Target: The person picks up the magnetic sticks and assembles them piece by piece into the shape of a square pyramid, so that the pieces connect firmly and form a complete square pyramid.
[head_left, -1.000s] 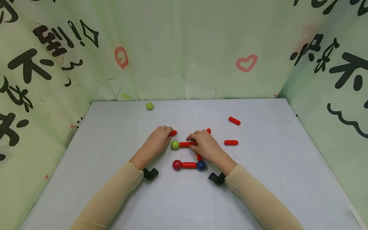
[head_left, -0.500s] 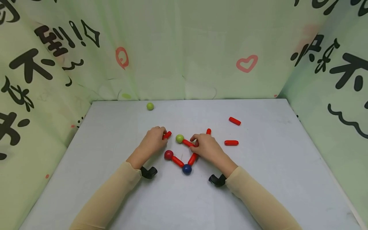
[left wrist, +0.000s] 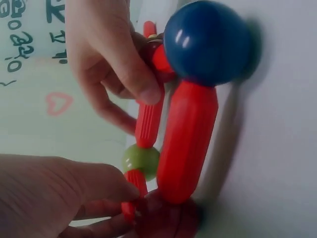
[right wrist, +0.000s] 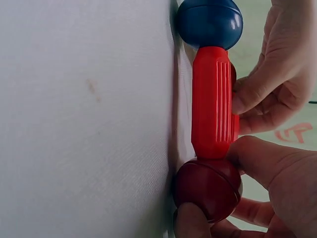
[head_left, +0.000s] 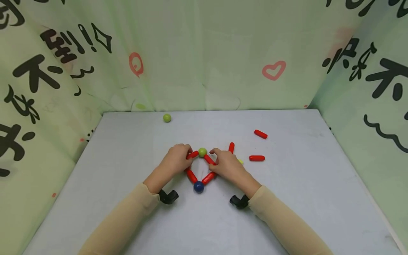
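I have a diamond of red rods and balls flat on the grey table (head_left: pixel 127 148), just in front of me at the middle. My left hand (head_left: pixel 174 163) pinches the upper-left red rod (head_left: pixel 192 154) where it meets the green ball (head_left: pixel 202 152) at the far corner, and my right hand (head_left: pixel 227 165) pinches the upper-right red rod (head_left: pixel 209 159) on the other side of that ball. The blue ball (head_left: pixel 198 187) sits at the near corner, joined to the lower-left rod (head_left: pixel 191 175) and the lower-right rod (head_left: pixel 208 177). The right wrist view shows a dark red ball (right wrist: pixel 208 184) under my fingertips at a side corner.

To my right, three loose red rods (head_left: pixel 256 158) lie apart from each other, one close behind my right hand. A second green ball (head_left: pixel 167 118) rests near the far edge, by the curtain (head_left: pixel 204 53). The table's left and right sides and the near strip in front of the blue ball are open surface.
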A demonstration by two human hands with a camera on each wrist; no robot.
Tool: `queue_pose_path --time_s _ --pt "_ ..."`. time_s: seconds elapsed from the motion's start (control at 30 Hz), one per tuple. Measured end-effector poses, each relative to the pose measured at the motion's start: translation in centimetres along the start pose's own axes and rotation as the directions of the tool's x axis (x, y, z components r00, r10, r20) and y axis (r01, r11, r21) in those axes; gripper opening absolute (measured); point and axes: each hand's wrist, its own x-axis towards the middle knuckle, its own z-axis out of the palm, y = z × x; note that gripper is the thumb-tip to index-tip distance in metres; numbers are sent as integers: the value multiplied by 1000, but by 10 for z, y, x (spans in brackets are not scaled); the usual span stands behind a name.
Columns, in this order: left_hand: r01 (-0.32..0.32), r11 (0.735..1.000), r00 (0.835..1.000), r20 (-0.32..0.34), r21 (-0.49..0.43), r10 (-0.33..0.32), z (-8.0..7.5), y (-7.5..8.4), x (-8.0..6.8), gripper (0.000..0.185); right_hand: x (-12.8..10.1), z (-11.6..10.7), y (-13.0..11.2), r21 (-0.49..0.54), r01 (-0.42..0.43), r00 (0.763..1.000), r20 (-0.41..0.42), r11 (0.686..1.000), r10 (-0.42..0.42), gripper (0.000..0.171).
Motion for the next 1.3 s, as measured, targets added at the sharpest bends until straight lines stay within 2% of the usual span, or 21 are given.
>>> queue_pose_path --time_s 0.23,0.5,0.7,0.87,1.0,1.1,1.17,1.23,1.3 --pt "-31 1000 999 -41 4 32 7 -1 0 20 -1 0 -1 12 -10 1000 13 1000 10 50" --pt "-46 998 998 -50 40 48 16 -5 0 16 -1 1 0 5 13 1000 14 1000 -13 49" --pt "-8 996 998 -55 91 13 10 -8 -6 23 -3 2 0 -28 19 1000 8 999 -19 59" --pt "11 998 999 -39 60 -9 1 -11 -9 26 -4 1 2 -54 6 1000 -4 999 -6 61" --pt "-33 998 999 -11 61 33 -3 -14 -9 23 -6 -4 4 -45 8 1000 9 999 -8 54" --pt "-100 993 995 21 67 98 -3 -17 -7 25 -8 -9 8 -16 18 1000 17 1000 -17 51" --pt "-163 985 986 55 52 160 -3 -19 -7 29 -9 -15 13 -12 31 999 -9 999 -31 49" --pt "-233 972 969 93 24 230 -3 -22 -7 34 -9 -20 19 -38 35 997 -62 999 -37 44" --pt "-273 962 953 134 -5 271 -4 -24 -7 38 -10 -25 25 -74 30 993 -114 997 -38 41"
